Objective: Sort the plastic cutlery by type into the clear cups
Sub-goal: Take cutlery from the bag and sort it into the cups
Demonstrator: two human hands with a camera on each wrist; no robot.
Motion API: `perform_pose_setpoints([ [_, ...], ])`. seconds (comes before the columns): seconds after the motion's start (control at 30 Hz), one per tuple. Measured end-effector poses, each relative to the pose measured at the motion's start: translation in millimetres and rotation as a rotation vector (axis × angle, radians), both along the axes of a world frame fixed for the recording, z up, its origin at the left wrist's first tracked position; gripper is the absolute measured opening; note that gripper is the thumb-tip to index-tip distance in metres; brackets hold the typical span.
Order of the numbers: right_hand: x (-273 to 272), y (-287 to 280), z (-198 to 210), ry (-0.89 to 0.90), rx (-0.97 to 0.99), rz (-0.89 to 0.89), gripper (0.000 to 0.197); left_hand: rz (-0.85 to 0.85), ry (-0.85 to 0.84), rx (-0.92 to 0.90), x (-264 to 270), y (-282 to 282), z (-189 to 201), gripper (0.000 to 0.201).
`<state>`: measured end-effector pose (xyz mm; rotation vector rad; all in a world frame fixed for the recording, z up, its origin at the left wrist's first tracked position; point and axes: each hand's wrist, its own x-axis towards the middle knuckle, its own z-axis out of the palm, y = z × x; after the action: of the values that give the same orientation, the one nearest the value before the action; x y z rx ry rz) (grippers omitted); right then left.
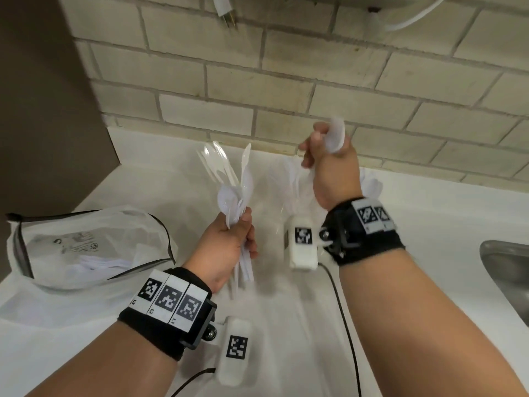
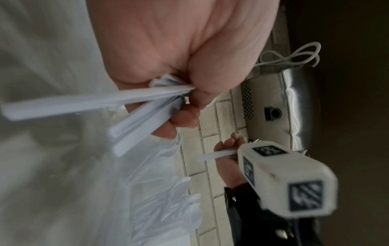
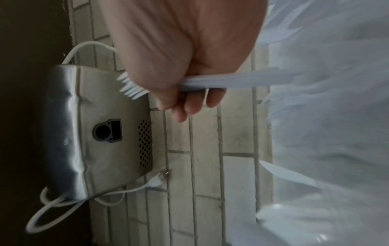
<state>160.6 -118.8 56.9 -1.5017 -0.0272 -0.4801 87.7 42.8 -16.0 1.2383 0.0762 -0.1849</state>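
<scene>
My left hand [image 1: 229, 242] grips a mixed bundle of white plastic cutlery [image 1: 233, 190] upright above the counter; spoon bowls and knife blades stick out on top, and handles [image 2: 84, 103] fan out below the fist. My right hand [image 1: 332, 167] is raised near the tiled wall and holds a few white forks, whose tines [image 3: 130, 88] and handles [image 3: 221, 81] show past its closed fingers. Clear cups [image 1: 289, 181] stand on the counter between and below the hands, faint and blurred. Some hold cutlery, with spoons [image 2: 185, 199] and a knife [image 3: 284, 173] showing.
A clear zip bag [image 1: 86, 242] with a little white cutlery lies at the left of the white counter [image 1: 429, 230]. A steel sink [image 1: 506, 270] is at the right edge. A dark panel [image 1: 43, 110] stands at left. A metal hand dryer [image 3: 94, 124] hangs on the wall above.
</scene>
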Motion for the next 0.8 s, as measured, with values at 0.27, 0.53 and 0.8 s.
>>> perform_pose_setpoints([
  [0.27,58,-9,-21,-0.068,0.05,0.069,0.012,0.021,0.021,0.0,2,5,0,0.011],
  [0.53,66,-17,-49,0.093,-0.105,0.04,0.029,0.035,0.047,0.02,5,5,-3,0.011],
  [0.8,62,-15,-43,0.114,-0.626,0.085,0.032,0.017,0.052,0.013,2,-4,0,0.011],
])
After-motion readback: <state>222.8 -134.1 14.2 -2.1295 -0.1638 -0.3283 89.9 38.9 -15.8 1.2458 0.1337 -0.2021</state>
